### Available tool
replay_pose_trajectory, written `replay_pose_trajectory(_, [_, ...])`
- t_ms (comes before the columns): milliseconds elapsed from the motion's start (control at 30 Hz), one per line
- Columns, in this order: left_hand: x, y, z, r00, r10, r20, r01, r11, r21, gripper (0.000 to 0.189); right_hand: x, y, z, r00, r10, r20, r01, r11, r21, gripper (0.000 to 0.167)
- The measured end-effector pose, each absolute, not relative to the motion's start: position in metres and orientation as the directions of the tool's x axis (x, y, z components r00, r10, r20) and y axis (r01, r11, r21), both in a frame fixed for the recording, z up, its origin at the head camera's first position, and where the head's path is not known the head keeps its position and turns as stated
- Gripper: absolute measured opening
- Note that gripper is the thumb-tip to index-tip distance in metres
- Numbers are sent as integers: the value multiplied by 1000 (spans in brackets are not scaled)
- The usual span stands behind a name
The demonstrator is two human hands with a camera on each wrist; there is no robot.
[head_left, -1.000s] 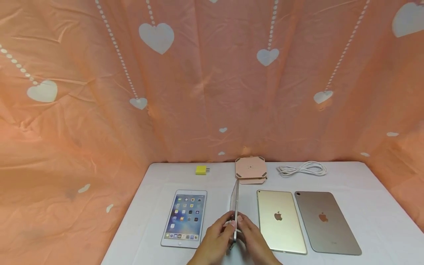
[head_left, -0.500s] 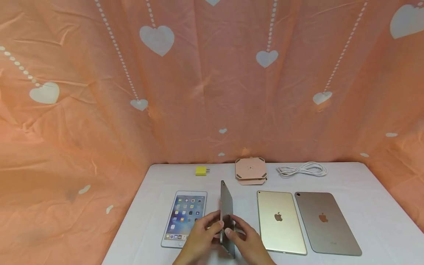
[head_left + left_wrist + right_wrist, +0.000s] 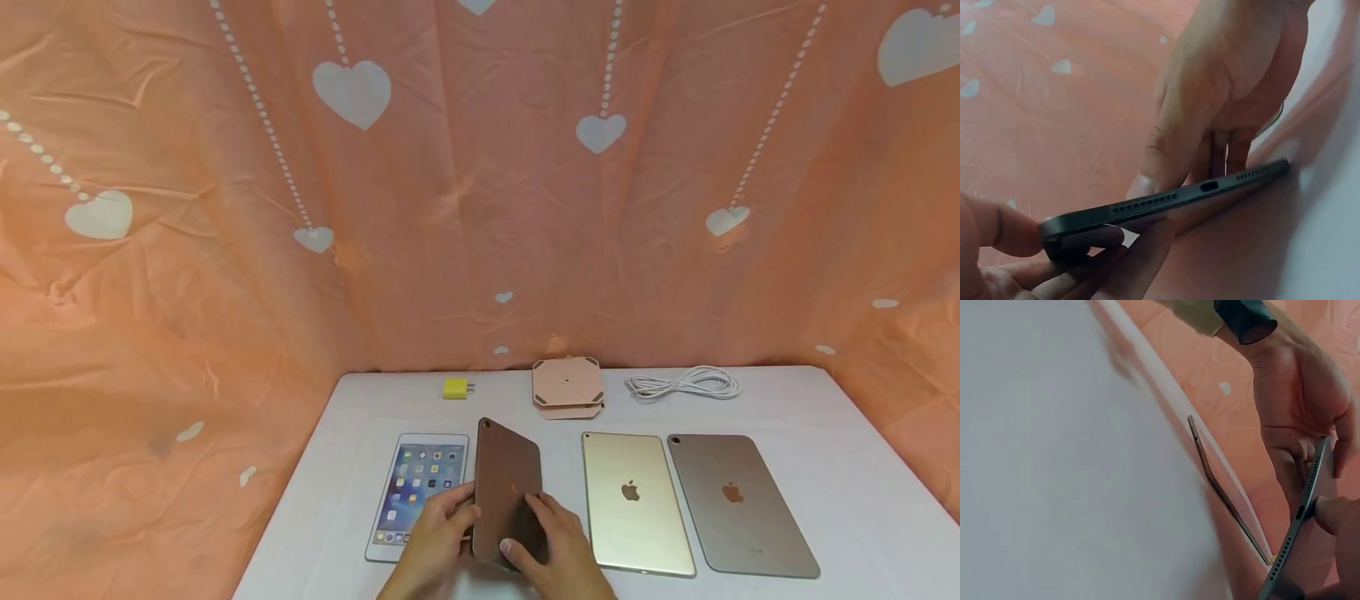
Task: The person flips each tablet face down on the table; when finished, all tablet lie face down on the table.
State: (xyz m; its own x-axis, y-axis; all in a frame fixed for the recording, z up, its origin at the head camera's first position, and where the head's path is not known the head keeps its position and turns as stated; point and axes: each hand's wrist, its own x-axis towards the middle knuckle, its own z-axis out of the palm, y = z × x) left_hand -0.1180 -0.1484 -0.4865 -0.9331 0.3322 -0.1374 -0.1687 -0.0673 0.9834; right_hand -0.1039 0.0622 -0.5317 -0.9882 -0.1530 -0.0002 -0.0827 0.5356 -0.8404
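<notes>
A dark-backed tablet [image 3: 510,467] is held tilted on its side above the table, its back with a faint apple logo facing right. My left hand [image 3: 437,529] grips its left edge, thumb at the edge and fingers behind. On its lower part, the thumb and bent fingers of my right hand [image 3: 558,546] hold the back. In the left wrist view, the tablet's bottom edge [image 3: 1204,192] shows speaker holes and a port; my right hand [image 3: 1210,94] reaches down from above. Left of it lies a white tablet [image 3: 420,492], lit screen up, partly behind my left hand.
A gold tablet [image 3: 637,508] and a grey tablet [image 3: 742,508] lie face down on the right. Along the back of the white table [image 3: 795,400] are a yellow charger plug [image 3: 455,388], a folded pink stand [image 3: 567,385] and a coiled white cable [image 3: 686,383]. An orange curtain [image 3: 450,183] hangs behind.
The held tablet has moved left and turned from nearly edge-on, so its back now shows. Both hands have shifted left with it. Everything on the table stays put.
</notes>
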Motion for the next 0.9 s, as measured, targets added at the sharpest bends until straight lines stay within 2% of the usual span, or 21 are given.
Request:
replay_pose_trajectory(200, [-124, -152, -498, -938, 320, -135, -152, -31, 988, 55, -104, 62, -532, -990, -137, 29, -108, 621, -777, 78])
replay_pose_trajectory(500, [-137, -146, -510, -968, 211, -135, -109, 130, 986, 52, -107, 67, -533, -979, -122, 163, -200, 727, -657, 71])
replay_pose_trajectory(900, [-150, -134, -520, -986, 126, -107, -59, 334, 941, 48, -110, 74, -543, -969, -100, 225, -214, 792, -572, 72])
